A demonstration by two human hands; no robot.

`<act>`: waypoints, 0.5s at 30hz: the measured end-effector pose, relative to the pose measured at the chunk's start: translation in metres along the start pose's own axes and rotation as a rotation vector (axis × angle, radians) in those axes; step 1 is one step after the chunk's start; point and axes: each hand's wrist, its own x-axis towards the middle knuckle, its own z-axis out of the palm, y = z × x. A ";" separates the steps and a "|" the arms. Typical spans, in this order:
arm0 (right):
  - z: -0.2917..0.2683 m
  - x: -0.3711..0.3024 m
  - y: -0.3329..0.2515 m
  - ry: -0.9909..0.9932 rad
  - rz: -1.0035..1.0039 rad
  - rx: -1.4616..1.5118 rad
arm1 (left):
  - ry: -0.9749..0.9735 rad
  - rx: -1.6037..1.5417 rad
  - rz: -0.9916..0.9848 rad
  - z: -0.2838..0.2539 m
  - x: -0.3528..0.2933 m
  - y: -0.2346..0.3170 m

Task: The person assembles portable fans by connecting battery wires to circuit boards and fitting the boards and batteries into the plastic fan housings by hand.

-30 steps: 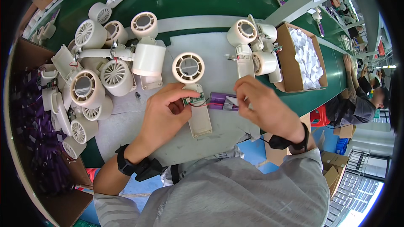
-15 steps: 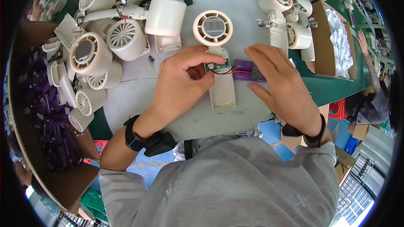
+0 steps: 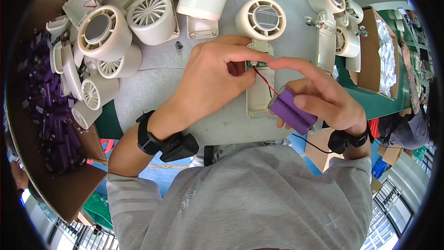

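Note:
A cream handheld fan (image 3: pixel 261 18) lies on the grey mat in front of me, its open handle (image 3: pixel 259 101) pointing my way. My left hand (image 3: pixel 215 67) pinches the small green circuit board (image 3: pixel 257 64) at the top of that handle, thumb and index finger closed on it. In my right hand (image 3: pixel 328 95) is a purple two-cell battery pack (image 3: pixel 292 110), tilted and raised beside the handle. My right index finger stretches to the board, close to my left fingertip. Red and black wires (image 3: pixel 264 81) run from the board to the pack.
Several cream fans (image 3: pixel 105 32) crowd the left of the mat. A cardboard box (image 3: pixel 51 153) of purple battery packs stands left. More fan parts (image 3: pixel 326 37) lie at the right, beside a box of white pieces (image 3: pixel 386 58). Another person's arm (image 3: pixel 409 74) shows far right.
My right hand has taken hold of the battery pack and lifted it, tilted, off the mat. Its index finger now reaches the board. The view has shifted, so the fan appears further right.

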 end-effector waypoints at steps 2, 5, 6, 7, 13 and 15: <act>0.002 0.000 0.011 -0.056 -0.047 0.156 | -0.008 0.032 0.007 -0.004 0.001 0.000; 0.007 0.002 0.026 -0.128 -0.129 0.316 | -0.032 0.102 0.025 -0.006 0.001 0.002; 0.008 0.002 0.028 -0.153 -0.165 0.369 | -0.024 0.131 0.054 -0.007 0.001 0.002; 0.010 0.001 0.026 -0.155 -0.162 0.368 | -0.018 0.160 0.082 -0.007 0.002 0.003; 0.019 -0.001 0.021 -0.030 -0.169 0.050 | 0.054 0.237 0.241 -0.004 0.003 -0.005; 0.021 -0.001 0.021 -0.011 -0.235 -0.088 | 0.049 0.247 0.260 -0.003 0.003 -0.005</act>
